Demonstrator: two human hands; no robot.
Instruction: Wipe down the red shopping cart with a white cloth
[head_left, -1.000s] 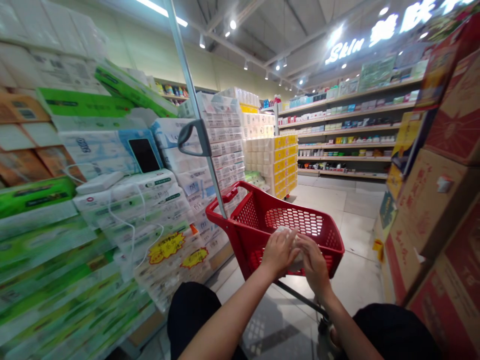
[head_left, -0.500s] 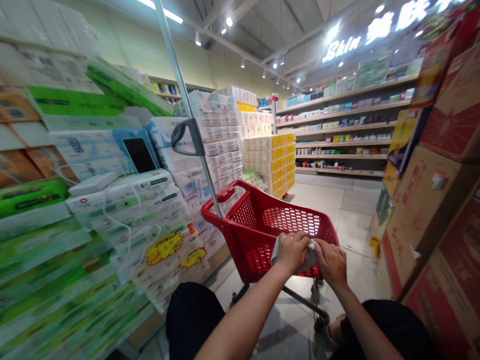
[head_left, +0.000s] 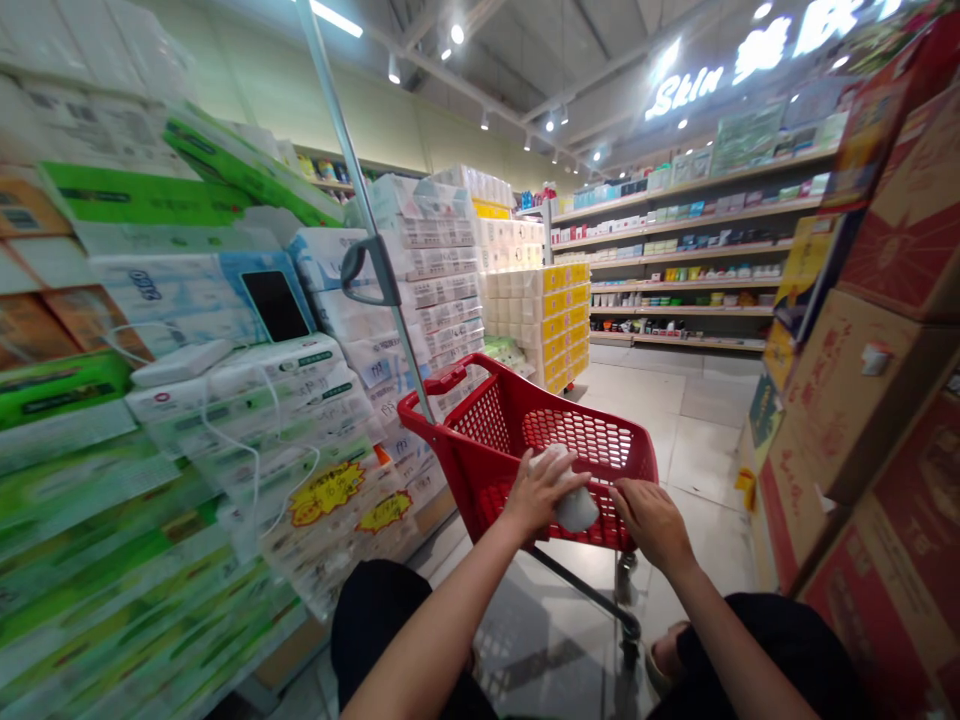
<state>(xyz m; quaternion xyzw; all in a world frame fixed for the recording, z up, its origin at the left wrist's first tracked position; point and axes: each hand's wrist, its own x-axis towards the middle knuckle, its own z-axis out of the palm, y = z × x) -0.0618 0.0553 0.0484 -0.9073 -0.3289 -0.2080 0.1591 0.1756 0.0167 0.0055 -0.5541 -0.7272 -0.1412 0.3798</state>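
Note:
A red plastic shopping cart [head_left: 450, 470] with perforated basket walls stands in front of me. At its near side, my left hand [head_left: 538, 490] presses a whitish cloth [head_left: 577, 510] over the top rim, fingers bent around it. Part of the cloth hangs down outside the basket wall. Further right along the same rim, my right hand [head_left: 652, 515] has its fingers curled over the edge, apart from the cloth. A metal pole with a grey handle [head_left: 371, 270] rises from the cart's left end.
Stacked tissue packs [head_left: 225, 430] line the left, with a phone [head_left: 275, 305] and a white cabled device [head_left: 184, 362] on them. Cardboard boxes [head_left: 847, 400] are piled at the right. Shelves of products [head_left: 690, 250] stand behind the tiled floor [head_left: 675, 410].
My left hand has slid left along the rim with the cloth, away from my right hand. My right hand has let go of the cloth and stays near the rim.

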